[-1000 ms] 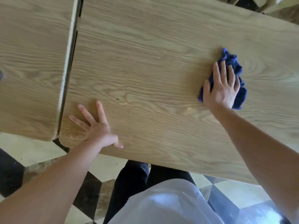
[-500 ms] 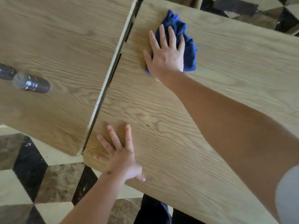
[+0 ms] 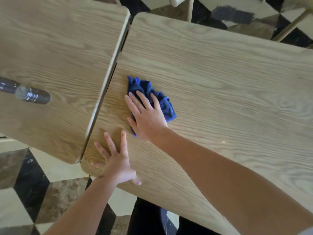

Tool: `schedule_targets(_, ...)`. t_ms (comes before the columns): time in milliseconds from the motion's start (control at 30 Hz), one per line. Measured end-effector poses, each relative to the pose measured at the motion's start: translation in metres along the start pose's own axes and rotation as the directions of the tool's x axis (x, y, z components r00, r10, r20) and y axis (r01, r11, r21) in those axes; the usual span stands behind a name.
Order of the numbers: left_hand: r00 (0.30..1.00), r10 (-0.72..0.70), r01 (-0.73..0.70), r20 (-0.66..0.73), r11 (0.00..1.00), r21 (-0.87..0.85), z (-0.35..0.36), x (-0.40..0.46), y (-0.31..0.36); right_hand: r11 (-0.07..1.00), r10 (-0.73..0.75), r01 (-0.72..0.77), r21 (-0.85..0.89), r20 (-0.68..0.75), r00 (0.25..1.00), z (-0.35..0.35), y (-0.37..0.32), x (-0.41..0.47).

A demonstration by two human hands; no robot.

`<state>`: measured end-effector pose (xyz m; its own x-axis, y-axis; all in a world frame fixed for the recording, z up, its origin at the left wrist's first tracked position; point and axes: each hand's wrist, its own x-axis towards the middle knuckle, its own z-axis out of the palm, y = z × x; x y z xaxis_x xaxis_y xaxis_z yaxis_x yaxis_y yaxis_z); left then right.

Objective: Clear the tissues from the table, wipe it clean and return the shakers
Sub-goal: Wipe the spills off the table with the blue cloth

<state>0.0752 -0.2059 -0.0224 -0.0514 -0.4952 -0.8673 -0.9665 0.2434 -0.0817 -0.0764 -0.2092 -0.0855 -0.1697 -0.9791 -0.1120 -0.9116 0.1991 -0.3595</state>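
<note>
Wood-grain laminate table [image 3: 220, 82]: my flat, straight-fingered right hand [image 3: 149, 116] presses the soft, light, crumpled blue cloth [image 3: 145, 89], which probably bunches easily; spread left hand [image 3: 116, 161] braces.

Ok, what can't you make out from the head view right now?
- Second shaker: cut off by the left frame edge, behind the nearer shaker.
- Shaker contents: blurred, cannot tell.
- Table under the blue cloth and right hand: hidden.
- Tissues: none in view.
- Left hand lies flat, fully visible.
</note>
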Motion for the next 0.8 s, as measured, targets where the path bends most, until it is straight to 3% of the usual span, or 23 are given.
schedule_targets(233,0.992,0.087,-0.085,-0.086,0.996,0.032,0.002,-0.013,-0.008,0.982,0.183,-0.185,0.046,0.055,0.982,-0.003,0.010,-0.129)
schedule_targets(400,0.979,0.149,-0.138,-0.137,0.987,0.085,0.007,-0.022,-0.009,0.909,0.406,-0.414,0.052,0.125,0.905,-0.009,0.002,-0.216)
schedule_targets(567,0.959,0.218,-0.190,-0.181,0.969,0.161,0.021,-0.025,-0.007,0.864,0.480,-0.500,0.054,0.208,0.852,-0.018,-0.008,-0.250)
schedule_targets(700,0.905,0.346,-0.297,-0.250,0.931,0.213,0.038,-0.028,-0.025,0.814,0.556,-0.579,0.053,0.220,0.802,-0.022,-0.020,-0.263)
schedule_targets(800,0.874,0.431,-0.366,-0.226,0.888,0.280,0.052,-0.028,-0.037,0.782,0.593,-0.621,0.050,0.248,0.767,-0.023,-0.026,-0.264)
